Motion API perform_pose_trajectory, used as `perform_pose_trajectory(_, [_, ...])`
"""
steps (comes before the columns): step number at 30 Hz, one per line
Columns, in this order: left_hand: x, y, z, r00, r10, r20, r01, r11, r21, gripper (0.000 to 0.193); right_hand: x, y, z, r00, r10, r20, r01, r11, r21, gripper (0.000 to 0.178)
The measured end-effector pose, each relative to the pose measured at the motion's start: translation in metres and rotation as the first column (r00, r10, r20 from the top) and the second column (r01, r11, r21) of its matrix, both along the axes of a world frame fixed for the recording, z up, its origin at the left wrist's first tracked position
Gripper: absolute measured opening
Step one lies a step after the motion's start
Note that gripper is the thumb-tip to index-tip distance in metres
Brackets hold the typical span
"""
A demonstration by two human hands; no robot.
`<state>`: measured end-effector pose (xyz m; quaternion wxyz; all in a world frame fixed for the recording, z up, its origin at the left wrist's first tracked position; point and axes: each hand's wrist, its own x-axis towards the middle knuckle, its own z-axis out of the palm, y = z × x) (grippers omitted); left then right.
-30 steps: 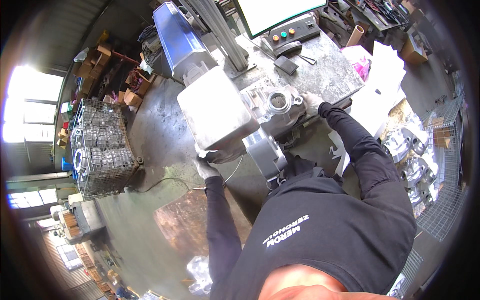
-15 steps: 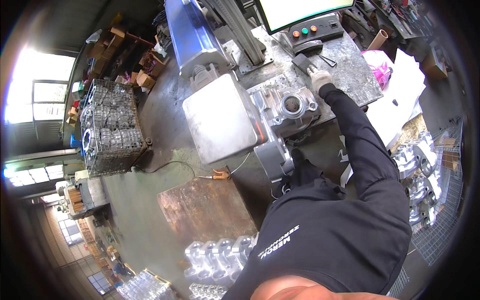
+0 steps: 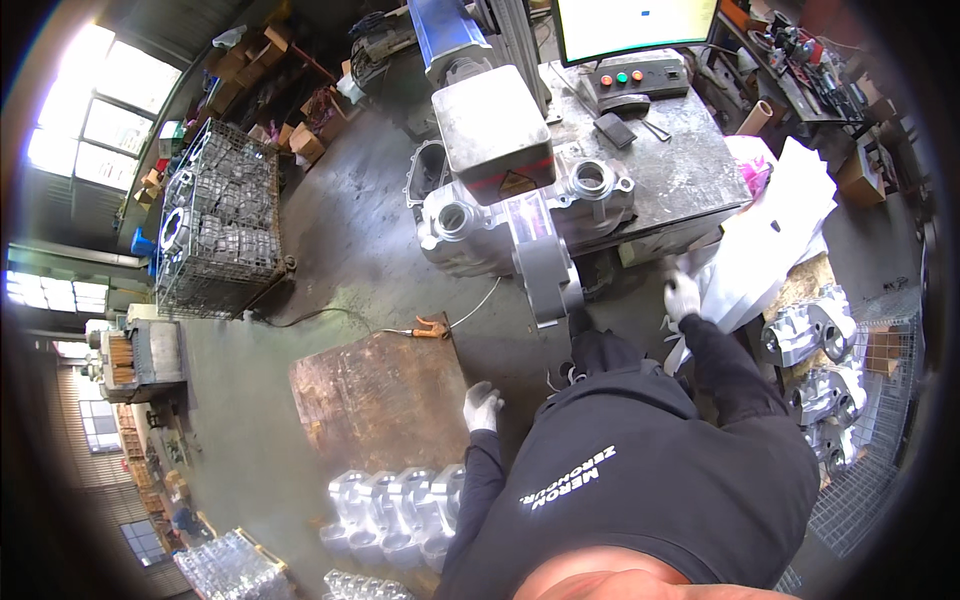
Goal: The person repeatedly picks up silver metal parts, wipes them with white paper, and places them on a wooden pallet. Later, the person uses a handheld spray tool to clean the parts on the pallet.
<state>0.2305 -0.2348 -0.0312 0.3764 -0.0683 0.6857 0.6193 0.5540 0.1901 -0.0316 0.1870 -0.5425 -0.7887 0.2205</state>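
My left hand [image 3: 483, 407], in a white glove, hangs by my side near the rusty metal plate. Its fingers are loosely apart with nothing in them. My right hand [image 3: 682, 296], gloved as well, is just left of the white sheets [image 3: 765, 250], loosely open and slightly blurred. Ahead of me stands a grey metal housing [image 3: 545, 262] with round openings, joined to a large cast part with a bored ring [image 3: 592, 178] on each side. A box-shaped machine head [image 3: 495, 125] hangs over it. On the metal bench [image 3: 690, 170] lies a dark rectangular block [image 3: 614, 130].
A control box [image 3: 640, 78] with coloured buttons sits below a monitor [image 3: 630, 30]. Silver castings [image 3: 395, 505] stand at lower left, more castings [image 3: 825, 385] at right by a wire mesh. An orange-handled air gun [image 3: 430, 327] lies on the rusty plate [image 3: 375, 400]. A wire cage [image 3: 222, 215] holds parts.
My right hand has left the dark block on the bench and moved down beside the white sheets. My left hand has come into view. The view has shifted, showing more of the cast part.
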Motion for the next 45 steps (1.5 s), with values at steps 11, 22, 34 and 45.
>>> perform_pose_trajectory(11, [0.069, -0.162, -0.154, 0.919, -0.362, 0.156, 0.372, 0.927, -0.044, 0.036, 0.223, -0.242, -0.033, 0.802, -0.483, 0.351, 0.597, 0.665, -0.449, 0.027])
perform_pose_trajectory(22, [0.04, -0.041, -0.126, 0.752, -0.649, -0.116, 0.623, 0.757, -0.197, 0.028, 0.137, -0.141, 0.047, 0.903, -0.427, 0.056, 0.42, 0.847, -0.324, 0.03])
perform_pose_trajectory(34, [0.106, 0.085, -0.076, 0.633, -0.774, -0.011, 0.755, 0.62, -0.211, 0.025, 0.235, -0.107, 0.069, 0.875, -0.42, 0.24, 0.483, 0.783, -0.392, 0.037])
perform_pose_trajectory(45, [0.357, 0.387, -0.001, -0.099, -0.867, -0.489, 0.857, 0.175, -0.484, 0.044, 0.381, 0.152, -0.027, 0.943, -0.279, 0.18, 0.308, 0.937, -0.166, 0.049])
